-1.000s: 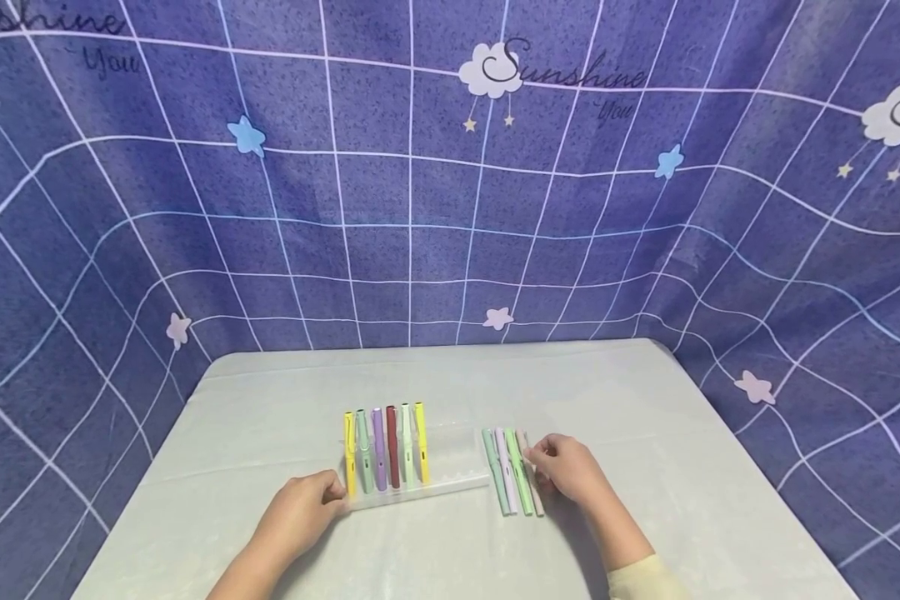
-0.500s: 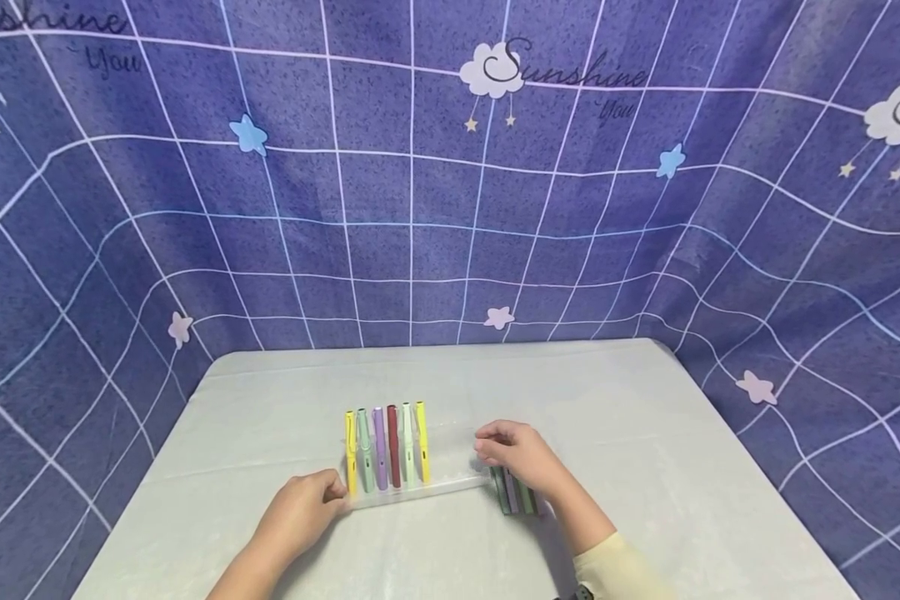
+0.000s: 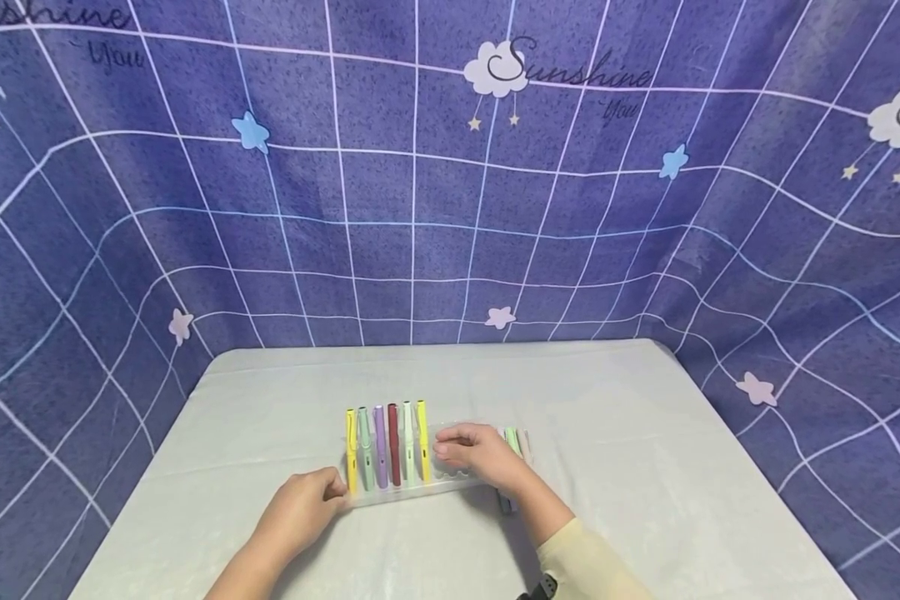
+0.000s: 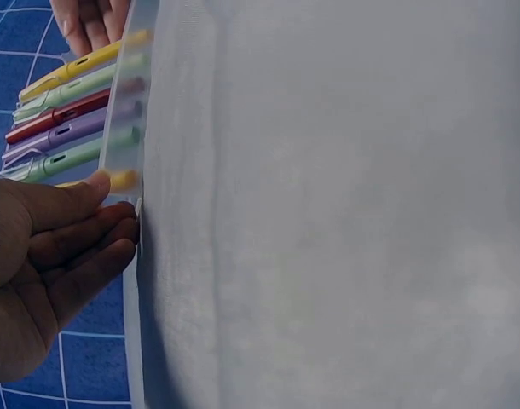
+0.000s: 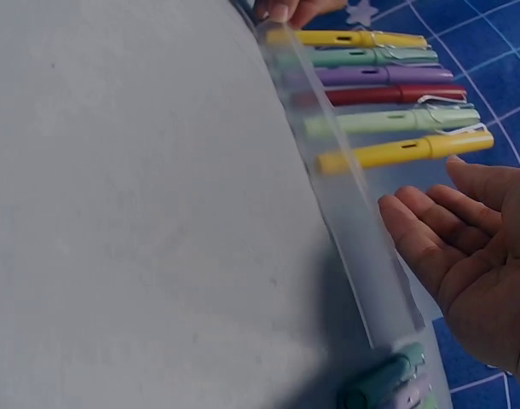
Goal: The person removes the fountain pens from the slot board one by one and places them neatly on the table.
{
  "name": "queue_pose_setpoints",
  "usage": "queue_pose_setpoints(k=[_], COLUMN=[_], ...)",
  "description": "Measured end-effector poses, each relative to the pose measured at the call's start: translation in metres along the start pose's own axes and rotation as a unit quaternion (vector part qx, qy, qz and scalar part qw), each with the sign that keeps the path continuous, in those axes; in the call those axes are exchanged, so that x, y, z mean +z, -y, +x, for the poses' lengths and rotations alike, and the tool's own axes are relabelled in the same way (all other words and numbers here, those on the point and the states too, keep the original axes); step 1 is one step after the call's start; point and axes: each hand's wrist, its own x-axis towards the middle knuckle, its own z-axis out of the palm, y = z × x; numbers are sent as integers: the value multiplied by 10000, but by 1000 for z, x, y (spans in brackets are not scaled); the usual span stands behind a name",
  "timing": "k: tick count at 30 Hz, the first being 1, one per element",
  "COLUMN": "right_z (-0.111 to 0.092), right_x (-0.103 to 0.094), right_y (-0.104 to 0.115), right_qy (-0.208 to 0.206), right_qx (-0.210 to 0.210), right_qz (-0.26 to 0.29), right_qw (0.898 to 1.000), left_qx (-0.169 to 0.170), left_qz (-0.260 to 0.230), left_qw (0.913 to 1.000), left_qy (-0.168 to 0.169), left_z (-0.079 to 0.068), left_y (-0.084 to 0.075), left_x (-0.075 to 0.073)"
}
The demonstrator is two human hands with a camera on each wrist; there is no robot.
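A clear plastic pen rack (image 3: 390, 497) stands on the table, with several pens leaning in a row in its left part. From the left come a yellow pen (image 3: 351, 454), a grey-green one, a purple pen (image 3: 380, 450), a dark red pen (image 3: 393, 446), a pale green one and another yellow pen (image 5: 413, 152). My left hand (image 3: 303, 512) pinches the rack's left front corner between thumb and fingers. Over the rack's right part is my right hand (image 3: 483, 457), its fingers loosely bent and nothing in them. In the right wrist view its thumb tip is close to the last yellow pen's cap.
Several loose pens lie right of the rack, partly hidden by my right forearm; a light green pen (image 3: 512, 438) and a teal pen (image 5: 379, 382) show. A white cloth covers the table (image 3: 645, 483). Blue patterned curtains (image 3: 450, 250) enclose the back and sides.
My right hand has moved left from the loose pens to the rack's right part, beside the last yellow pen. My left hand stays at the rack's left corner.
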Motion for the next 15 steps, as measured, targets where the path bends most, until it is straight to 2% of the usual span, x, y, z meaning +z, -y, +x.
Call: queue_pose_setpoints(k=[9, 15], right_z=[14, 16], right_x=[12, 17], right_y=[2, 0], right_qy=[230, 262], right_qx=[-23, 204], right_qz=[-102, -121], right_qw=[9997, 9994], left_qx=[60, 84], left_qz=[-1, -11], left_qw=[9999, 9999], left_qy=[-85, -71], left_z=[0, -1], left_y=[0, 0], left_x=[-1, -1])
